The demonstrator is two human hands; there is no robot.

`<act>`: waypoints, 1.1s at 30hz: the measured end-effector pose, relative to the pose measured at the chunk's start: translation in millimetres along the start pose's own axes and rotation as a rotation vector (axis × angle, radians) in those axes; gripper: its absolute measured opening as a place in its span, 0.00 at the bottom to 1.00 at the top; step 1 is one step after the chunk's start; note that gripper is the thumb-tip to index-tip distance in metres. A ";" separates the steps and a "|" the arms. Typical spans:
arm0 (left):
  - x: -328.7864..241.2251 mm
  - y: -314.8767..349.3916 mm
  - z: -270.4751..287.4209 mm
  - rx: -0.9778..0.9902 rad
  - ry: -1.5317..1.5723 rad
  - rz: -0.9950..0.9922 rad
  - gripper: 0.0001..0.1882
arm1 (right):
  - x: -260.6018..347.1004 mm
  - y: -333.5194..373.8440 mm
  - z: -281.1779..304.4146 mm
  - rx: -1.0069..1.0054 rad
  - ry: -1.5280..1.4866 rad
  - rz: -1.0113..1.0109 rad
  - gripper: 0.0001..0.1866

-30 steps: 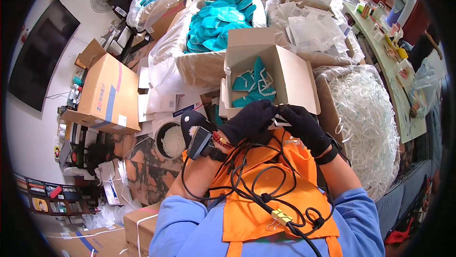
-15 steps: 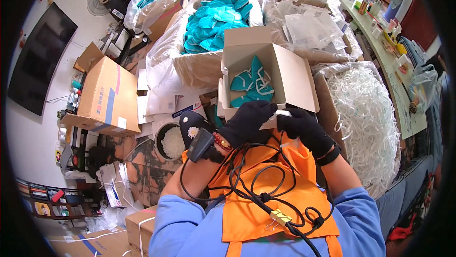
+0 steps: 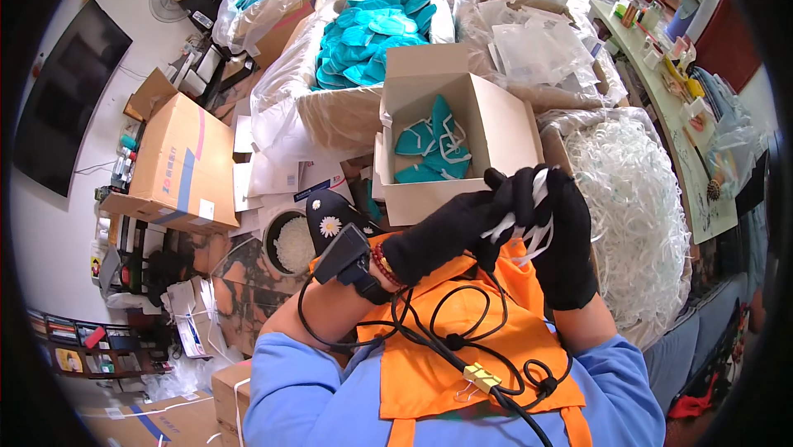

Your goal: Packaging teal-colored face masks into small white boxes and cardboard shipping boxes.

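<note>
White straps (image 3: 540, 237) hang in the person's black-gloved hands, left hand (image 3: 467, 220) and right hand (image 3: 572, 240) both curled closed around them, right by the near edge of an open carton (image 3: 425, 202) holding teal masks (image 3: 443, 121), near a great strap heap (image 3: 632, 207)

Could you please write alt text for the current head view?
A person's black-gloved left hand and right hand hold white straps above an orange apron. An open box with teal masks stands ahead, and a heap of similar straps lies to the right.
</note>
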State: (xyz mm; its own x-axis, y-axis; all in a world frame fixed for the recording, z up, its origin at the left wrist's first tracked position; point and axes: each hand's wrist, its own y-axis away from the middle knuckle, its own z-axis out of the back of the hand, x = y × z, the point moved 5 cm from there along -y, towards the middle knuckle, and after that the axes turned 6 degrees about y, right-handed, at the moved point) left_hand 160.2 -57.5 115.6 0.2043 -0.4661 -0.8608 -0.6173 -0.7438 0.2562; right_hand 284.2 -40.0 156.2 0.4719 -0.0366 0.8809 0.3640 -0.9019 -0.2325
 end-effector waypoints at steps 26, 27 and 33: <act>-1.0 132.3 129.1 -0.447 -0.146 -0.366 0.12 | 56.6 22.8 106.0 -0.423 -0.142 0.022 0.09; -1.9 122.6 118.4 -0.424 -0.150 -0.345 0.12 | 39.5 19.2 98.7 -0.372 -0.222 0.001 0.12; 18.6 54.4 74.7 -0.149 0.609 -0.151 0.07 | 20.1 -8.8 40.2 -0.209 0.338 -0.035 0.23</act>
State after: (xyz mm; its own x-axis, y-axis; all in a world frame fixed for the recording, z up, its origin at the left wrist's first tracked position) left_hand 73.7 -70.8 80.7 0.7023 -0.5068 -0.5000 -0.4450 -0.8607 0.2473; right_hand 322.7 -15.5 159.4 0.1583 -0.1130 0.9809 0.1872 -0.9720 -0.1422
